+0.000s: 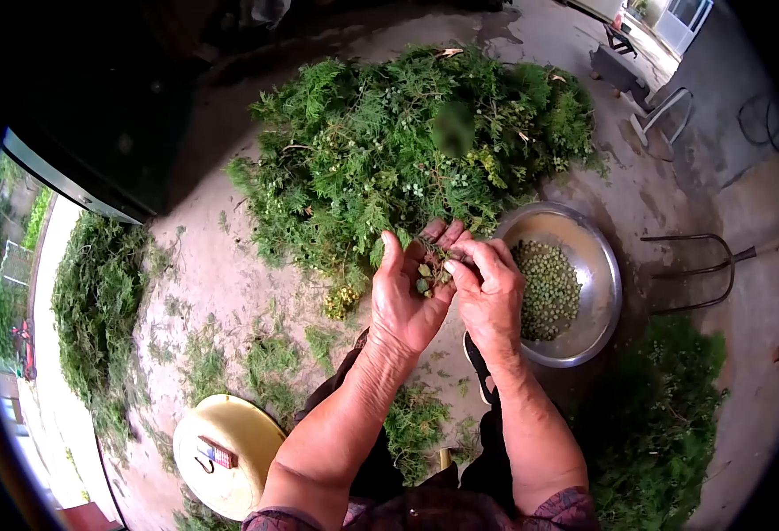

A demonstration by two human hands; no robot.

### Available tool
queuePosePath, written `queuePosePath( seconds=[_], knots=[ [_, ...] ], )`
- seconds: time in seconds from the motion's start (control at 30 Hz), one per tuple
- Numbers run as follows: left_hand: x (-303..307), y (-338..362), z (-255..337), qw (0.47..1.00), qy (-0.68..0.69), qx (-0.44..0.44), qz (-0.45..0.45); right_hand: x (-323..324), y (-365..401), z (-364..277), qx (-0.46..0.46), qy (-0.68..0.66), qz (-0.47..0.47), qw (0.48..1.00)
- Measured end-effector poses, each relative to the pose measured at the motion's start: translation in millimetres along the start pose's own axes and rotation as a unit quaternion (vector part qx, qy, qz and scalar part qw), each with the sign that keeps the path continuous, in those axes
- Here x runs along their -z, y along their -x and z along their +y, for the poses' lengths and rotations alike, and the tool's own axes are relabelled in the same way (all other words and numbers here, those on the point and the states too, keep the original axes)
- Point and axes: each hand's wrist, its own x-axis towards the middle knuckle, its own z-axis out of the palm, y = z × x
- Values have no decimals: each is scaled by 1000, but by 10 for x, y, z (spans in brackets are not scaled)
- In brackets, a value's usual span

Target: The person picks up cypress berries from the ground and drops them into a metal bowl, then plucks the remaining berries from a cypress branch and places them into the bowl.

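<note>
My left hand (407, 296) is cupped, palm up, around a small conifer sprig (433, 272) with several green berry-like cones on it. Pinched fingers of my right hand (493, 296) meet the sprig from the right; the exact piece between the fingertips is too small to make out. Just beyond both hands lies a large heap of green conifer branches (380, 150). A wide metal bowl (598, 274) stands right beside my right hand, partly filled with loose green cones (547, 292).
A pale yellow round stool or basin (252, 442) at lower left carries a small box (218, 453). A metal fork (728, 265) lies right of the bowl. More greenery lies at left (97, 310) and lower right (655, 425). A frame-like stand (668, 119) is at upper right.
</note>
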Motion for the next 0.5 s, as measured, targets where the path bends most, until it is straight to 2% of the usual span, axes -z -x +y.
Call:
queuePosePath(
  seconds=[0.13,0.17,0.3,0.4,0.5],
  knots=[
    [-34,-12,-10,1000,-9,-1,7,106,-89,-16,41,-36,-42,998],
    [-35,-16,1,1000,-7,2,3,149,-121,-22,54,-49,-81,994],
    [-23,-31,-10,1000,-14,25,9,152,-104,43,71,-35,-131,988],
    [-20,-25,-25,999,-29,39,16,148,-126,1,48,40,-121,991],
    [-69,-3,-22,998,-43,42,29,115,-131,38,66,58,-70,994]
  ],
)
